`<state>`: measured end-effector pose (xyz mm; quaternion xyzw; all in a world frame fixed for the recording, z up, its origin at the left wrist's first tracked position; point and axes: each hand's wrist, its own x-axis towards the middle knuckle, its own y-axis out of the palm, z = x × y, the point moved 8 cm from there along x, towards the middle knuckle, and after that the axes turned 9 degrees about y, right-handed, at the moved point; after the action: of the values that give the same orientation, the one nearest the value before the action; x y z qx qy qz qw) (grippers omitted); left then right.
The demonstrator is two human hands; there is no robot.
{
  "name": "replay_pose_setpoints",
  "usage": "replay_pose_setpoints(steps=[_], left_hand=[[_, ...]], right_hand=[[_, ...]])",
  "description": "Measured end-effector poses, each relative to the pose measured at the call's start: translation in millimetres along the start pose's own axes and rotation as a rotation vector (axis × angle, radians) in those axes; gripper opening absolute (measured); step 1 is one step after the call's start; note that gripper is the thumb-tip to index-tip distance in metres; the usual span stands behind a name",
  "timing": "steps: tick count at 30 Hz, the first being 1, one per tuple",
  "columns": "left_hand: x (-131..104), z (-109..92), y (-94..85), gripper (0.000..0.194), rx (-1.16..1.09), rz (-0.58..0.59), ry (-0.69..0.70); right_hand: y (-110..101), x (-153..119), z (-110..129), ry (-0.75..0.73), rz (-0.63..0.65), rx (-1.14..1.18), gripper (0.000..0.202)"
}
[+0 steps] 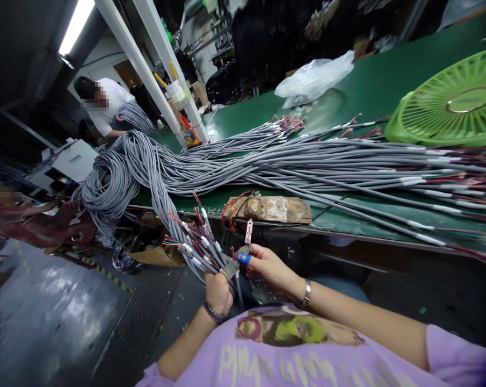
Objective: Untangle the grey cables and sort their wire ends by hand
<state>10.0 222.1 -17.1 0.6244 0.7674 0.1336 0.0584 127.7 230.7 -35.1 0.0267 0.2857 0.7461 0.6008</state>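
My left hand is closed around a bundle of grey cables whose stripped ends fan out in coloured wires, with a grey wrap over its thumb. Close to its right, my right hand is closed, blue tape on a fingertip, pinching at a cable end beside the bundle; the exact piece is too small to tell. Just above my right hand a small pinkish-white tag hangs in front of a wooden block wrapped in clear tape, which sits at the table edge.
Long grey cables lie across the green table, coiled at the left. A green fan is at right, a plastic bag behind. A white post rises at left. A person in white handles cables; another person sits left.
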Motion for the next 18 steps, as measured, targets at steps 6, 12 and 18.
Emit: replay_pose_setpoints(steps=[6, 12, 18], left_hand=[[-0.2, 2.0, -0.9, 0.011, 0.000, 0.009, -0.011], [0.9, -0.5, -2.4, 0.011, 0.001, -0.015, 0.020], [2.9, -0.4, -1.0, 0.011, 0.001, -0.013, 0.029]], right_hand=[[0.1, 1.0, 3.3, -0.002, -0.022, -0.002, 0.037], [-4.0, -0.2, -4.4, 0.031, -0.062, 0.058, 0.037], [-4.7, 0.6, -5.2, 0.031, -0.044, 0.066, 0.038]])
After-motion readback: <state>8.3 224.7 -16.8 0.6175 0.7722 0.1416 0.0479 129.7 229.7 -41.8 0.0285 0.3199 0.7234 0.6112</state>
